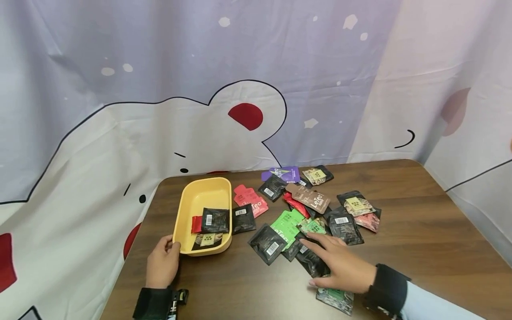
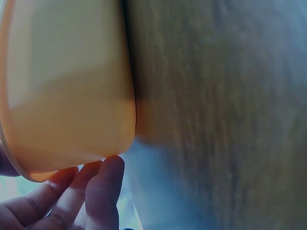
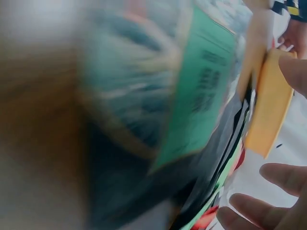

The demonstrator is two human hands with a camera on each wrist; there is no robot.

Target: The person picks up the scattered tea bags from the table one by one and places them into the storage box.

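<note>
My left hand point(image 1: 163, 262) grips the near left corner of a yellow plastic basket point(image 1: 183, 206), thumb at the rim and fingertips against the outer wall in the left wrist view. Inside the basket lie a black sachet point(image 1: 216, 220), a small red packet point(image 1: 196, 224) and a sachet with a yellow label point(image 1: 207, 240). Over the near side of a pile of tea sachets, my right hand point(image 1: 344, 264) hovers with fingers spread and nothing held. Just below it lie a black sachet point(image 1: 314, 263) and a green-labelled sachet point(image 1: 338, 301), which looms large and blurred in the right wrist view.
Against the basket's right side is another black sachet point(image 1: 243, 218). The pile also has pink point(image 1: 251, 200), purple point(image 1: 282, 174), brown point(image 1: 309, 198) and bright green point(image 1: 287, 226) packets. Behind the wooden table point(image 1: 420, 222) hangs a printed curtain point(image 1: 320, 80).
</note>
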